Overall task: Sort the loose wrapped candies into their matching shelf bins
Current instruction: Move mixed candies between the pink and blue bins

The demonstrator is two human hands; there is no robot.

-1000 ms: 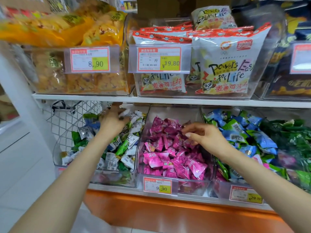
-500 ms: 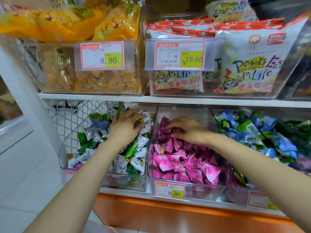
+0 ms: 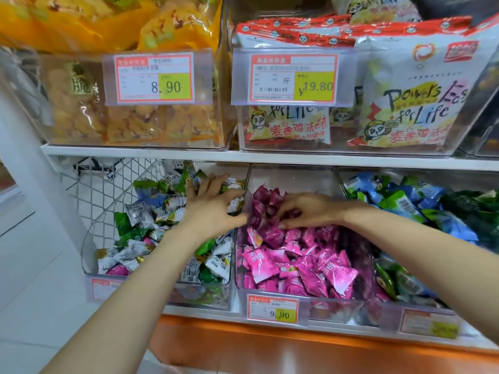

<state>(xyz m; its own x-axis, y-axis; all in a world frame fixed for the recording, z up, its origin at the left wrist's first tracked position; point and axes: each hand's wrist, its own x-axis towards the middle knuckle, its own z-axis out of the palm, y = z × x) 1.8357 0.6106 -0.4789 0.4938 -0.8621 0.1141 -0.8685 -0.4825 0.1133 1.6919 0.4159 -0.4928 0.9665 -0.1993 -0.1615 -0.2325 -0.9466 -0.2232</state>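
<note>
Reaching into the lower shelf with both hands here. Our right hand [image 3: 310, 210] is down at the back of the middle bin [image 3: 294, 176], fingers curled into the heap of pink candies [image 3: 305, 268] with the thumb tucked underneath, so it's gripping a few of them. Our left hand [image 3: 213, 209] lies palm down on the white and green candies [image 3: 140, 211] in the left bin [image 3: 87, 255], fingers spread and fairly straight, holding nothing we can make out. Its thumb reaches right up to the clear wall between the two bins, so the hands are near each other but not touching.

One stray pink candy [image 3: 118, 270] sits low at the front of the left bin among the white wrappers, well apart from both hands. The right bin [image 3: 388, 311] holds blue and green candies [image 3: 397, 201], and our right forearm crosses in front of it. A 9.90 price tag [image 3: 272, 309] is clipped to the middle bin's front.

Up top, a white shelf board [image 3: 270, 157] carries clear tubs of yellow snack bags [image 3: 172, 31] behind an 8.90 tag [image 3: 154, 78], and white and red bags [image 3: 413, 103] printed "Powers Easy for Life" behind a 19.80 tag [image 3: 293, 78]. A wire mesh panel [image 3: 91, 195] stands at the left end beside the left bin. Under the bins runs an orange base panel [image 3: 270, 352], and there's a pale tiled floor [image 3: 24, 279] off to the left.
</note>
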